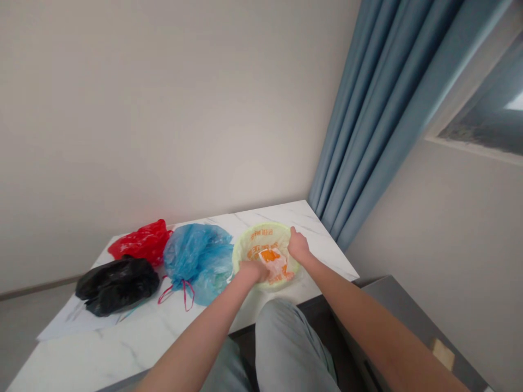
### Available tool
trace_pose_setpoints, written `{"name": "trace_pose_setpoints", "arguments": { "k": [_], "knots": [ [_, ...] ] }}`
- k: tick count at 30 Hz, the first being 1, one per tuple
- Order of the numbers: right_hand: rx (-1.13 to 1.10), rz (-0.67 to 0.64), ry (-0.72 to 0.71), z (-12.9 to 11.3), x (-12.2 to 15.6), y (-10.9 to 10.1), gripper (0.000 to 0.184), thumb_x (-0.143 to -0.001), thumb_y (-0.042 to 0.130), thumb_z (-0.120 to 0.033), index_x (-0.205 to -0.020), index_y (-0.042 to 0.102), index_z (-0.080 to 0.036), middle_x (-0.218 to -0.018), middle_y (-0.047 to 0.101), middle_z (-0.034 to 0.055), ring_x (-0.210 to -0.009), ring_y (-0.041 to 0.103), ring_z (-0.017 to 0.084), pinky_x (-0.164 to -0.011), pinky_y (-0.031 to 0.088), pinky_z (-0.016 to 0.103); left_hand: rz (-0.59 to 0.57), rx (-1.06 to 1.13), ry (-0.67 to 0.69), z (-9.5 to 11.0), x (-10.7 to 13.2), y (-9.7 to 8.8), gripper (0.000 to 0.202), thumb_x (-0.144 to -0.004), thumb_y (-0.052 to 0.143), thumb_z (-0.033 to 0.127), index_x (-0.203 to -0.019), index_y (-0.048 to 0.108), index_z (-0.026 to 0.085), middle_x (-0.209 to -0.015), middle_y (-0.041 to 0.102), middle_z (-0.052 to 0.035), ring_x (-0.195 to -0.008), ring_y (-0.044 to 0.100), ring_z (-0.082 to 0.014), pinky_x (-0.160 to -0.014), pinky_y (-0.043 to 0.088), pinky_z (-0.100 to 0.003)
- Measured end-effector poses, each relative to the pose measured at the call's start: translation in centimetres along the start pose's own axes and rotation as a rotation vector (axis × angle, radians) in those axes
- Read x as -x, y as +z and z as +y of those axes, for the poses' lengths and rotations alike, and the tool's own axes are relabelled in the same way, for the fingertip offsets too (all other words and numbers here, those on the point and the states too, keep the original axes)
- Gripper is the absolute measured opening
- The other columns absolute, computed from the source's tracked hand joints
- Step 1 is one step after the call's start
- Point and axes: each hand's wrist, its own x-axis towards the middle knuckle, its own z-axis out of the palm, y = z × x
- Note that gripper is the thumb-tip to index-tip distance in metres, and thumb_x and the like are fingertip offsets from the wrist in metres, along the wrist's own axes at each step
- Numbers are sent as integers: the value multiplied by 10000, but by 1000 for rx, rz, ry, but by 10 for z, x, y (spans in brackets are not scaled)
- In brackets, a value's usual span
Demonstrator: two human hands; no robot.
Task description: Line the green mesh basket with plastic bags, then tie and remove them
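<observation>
Right now, the left hand and right hand sit on a pale green plastic bag at eight and three o'clock, fingers together, any grip unclear.

A white marble-look table holds a red bag, black bag, blue bag, pale green bag and paper sheet

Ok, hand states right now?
Left hand: fingers curled down on the near rim of the pale green plastic bag; can't tell if gripping.
Right hand: on the bag's right rim; can't tell if gripping.
</observation>
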Motion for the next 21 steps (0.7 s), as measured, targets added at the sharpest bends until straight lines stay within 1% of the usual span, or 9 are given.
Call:
{"name": "trace_pose_setpoints", "arguments": {
  "k": [2,4,7,9,11,13,16,19,21],
  "knots": [
    [-3,4,1,-1,1,-1,479,-888,453,-73,-1357,410,-159,-1077,656,150,-987,665,235,-778,461,288,34,-48,-53,-2,15,-8,223,-833,554,337,-880,710,184,-931,737,-168,-1054,650,-354,-1069,322,-561],
    [-1,6,6,-2,3,-1,465,-889,457,-77,-1345,417,-163,-1079,652,148,-985,663,229,-776,458,280,153,-65,-74,-4,29,-11,292,-895,431,294,-949,693,177,-1037,714,-169,-1108,623,-321,-1128,263,-520],
    [13,15,11,-2,4,0,489,-879,456,-57,-1354,408,-161,-1071,652,146,-981,662,224,-779,453,277,561,27,-94,-11,43,-4,341,-887,389,218,-1135,622,190,-1334,561,-148,-1293,484,-273,-1155,283,-425],
    [22,28,6,0,3,3,512,-867,451,-41,-1364,403,-153,-1057,654,142,-974,662,226,-777,451,278,825,147,-178,-19,42,6,420,-855,442,205,-1264,535,177,-1460,418,-149,-1388,365,-279,-1166,278,-440],
    [38,41,1,1,2,5,519,-860,444,-36,-1365,407,-148,-1047,650,136,-964,663,226,-769,452,276,924,313,-285,-30,34,15,546,-829,487,205,-1367,428,137,-1501,341,-179,-1425,298,-300,-1175,262,-471],
    [66,54,9,0,2,7,525,-857,435,-38,-1370,409,-146,-1071,633,140,-942,663,224,-756,457,279,871,532,-350,-41,20,19,618,-816,497,195,-1413,358,109,-1495,360,-199,-1419,320,-297,-1172,280,-456],
    [122,83,53,-5,8,9,659,-813,447,-13,-1449,328,-136,-1234,555,180,-909,656,217,-742,469,289,684,805,-343,-57,-4,12,625,-803,447,132,-1421,357,155,-1473,454,-144,-1368,422,-245,-1140,353,-388],
    [159,202,66,-14,16,8,780,-774,464,0,-1510,253,-149,-1400,428,208,-1062,593,257,-844,466,327,560,854,-269,-69,-24,-2,630,-770,403,76,-1390,408,188,-1428,532,-79,-1306,501,-197,-1086,415,-318],
    [135,324,26,-21,21,6,747,-781,472,-23,-1497,303,-153,-1450,389,197,-1222,483,302,-978,410,381,479,821,-236,-74,-32,-11,602,-775,386,76,-1365,441,180,-1391,572,-67,-1257,547,-185,-1035,455,-286]
  ]
}}
